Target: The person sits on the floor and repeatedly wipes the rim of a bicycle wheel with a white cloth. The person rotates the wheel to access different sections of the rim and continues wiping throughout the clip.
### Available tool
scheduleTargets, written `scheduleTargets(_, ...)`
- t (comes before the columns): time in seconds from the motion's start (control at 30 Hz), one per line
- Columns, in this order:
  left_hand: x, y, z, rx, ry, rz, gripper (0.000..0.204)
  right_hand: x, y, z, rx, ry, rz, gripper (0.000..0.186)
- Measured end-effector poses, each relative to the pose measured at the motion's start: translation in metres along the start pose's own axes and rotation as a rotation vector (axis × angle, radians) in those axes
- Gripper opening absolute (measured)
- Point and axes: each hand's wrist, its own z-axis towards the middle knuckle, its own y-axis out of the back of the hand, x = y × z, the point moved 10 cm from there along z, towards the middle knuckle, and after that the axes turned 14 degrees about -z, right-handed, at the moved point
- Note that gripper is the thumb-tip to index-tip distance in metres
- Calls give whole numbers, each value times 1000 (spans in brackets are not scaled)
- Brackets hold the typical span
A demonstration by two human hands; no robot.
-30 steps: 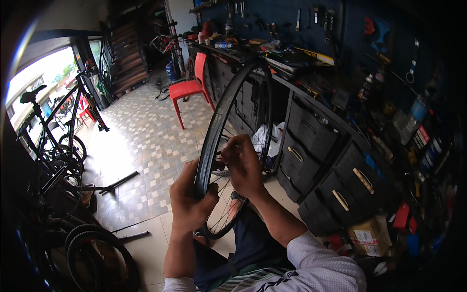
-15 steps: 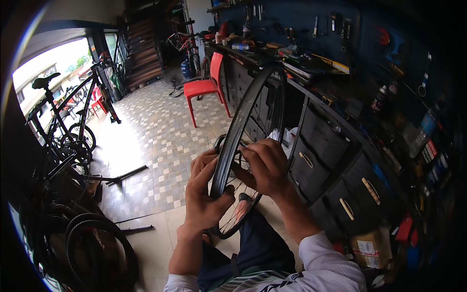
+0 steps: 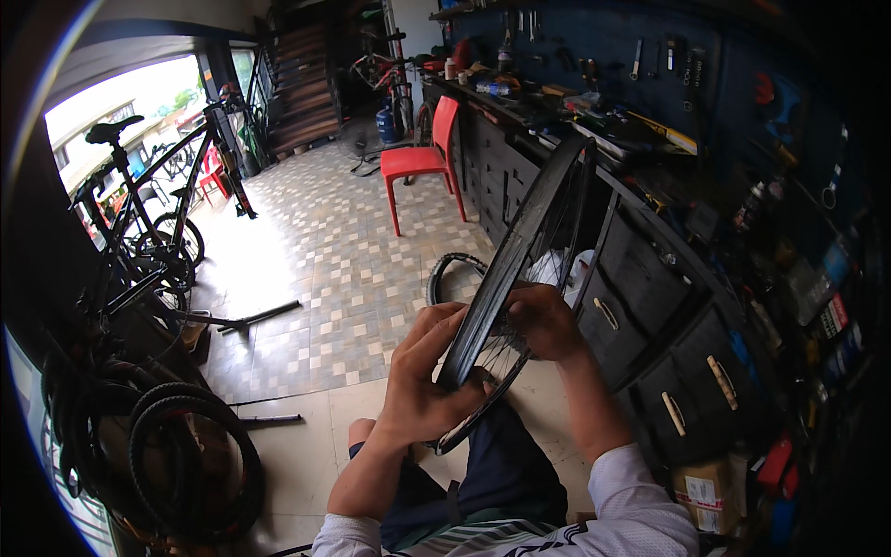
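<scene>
A bicycle wheel (image 3: 520, 249) stands tilted in front of me, its black rim facing me without a tyre and thin spokes showing on its right side. My left hand (image 3: 418, 385) is closed round the lower left of the rim, thumb on the near side and fingers along the far side. At the wheel's right, my right hand (image 3: 549, 320) has its fingers curled together against the inner side of the rim by the spokes. Its fingertips are partly hidden behind the rim.
A knobbly tyre (image 3: 436, 276) lies on the floor beyond the wheel. Dark drawers (image 3: 640, 278) and a cluttered workbench run along the right. A red chair (image 3: 415, 163) stands ahead; a bicycle (image 3: 153, 195) and piled tyres (image 3: 139, 446) are at left.
The wheel and both hands have shifted right in the view, and the wheel leans further right. My right hand's fingers have curled in more. The room has also shifted right.
</scene>
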Motion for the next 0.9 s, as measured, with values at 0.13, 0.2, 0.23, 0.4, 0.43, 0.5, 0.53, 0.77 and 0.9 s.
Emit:
scheduleTargets(0.13, -5, -9, -2, 58, -47, -62, 69, -28, -9, -3, 134, -390, 210, 40)
scheduleTargets(0.2, 0, -16, -6, 82, 42, -152, 74, -33, -8, -3, 153, -467, 162, 40)
scheduleTargets(0.23, 1, -16, -7, 94, 49, -175, 75, -32, -11, -2, 189, -476, 159, 41)
scheduleTargets(0.4, 9, -4, -3, 103, 2, -88, 80, -6, -11, 2, -58, -266, -154, 39)
scheduleTargets(0.43, 5, -4, -1, 105, -3, -123, 80, 15, 0, 0, -201, -99, -482, 37)
scheduleTargets(0.5, 9, -2, -5, 81, 15, -137, 79, 42, 2, -9, -336, 171, -627, 36)
scheduleTargets(0.53, 11, -1, -5, 71, 23, -147, 79, 57, 2, -18, -405, 307, -700, 36)
scheduleTargets(0.77, -3, -1, 2, 54, -83, 16, 72, 67, -10, -29, -593, 441, -1018, 35)
scheduleTargets(0.9, -2, 2, -1, 14, -97, 36, 66, 33, 1, -17, -443, 167, -518, 35)
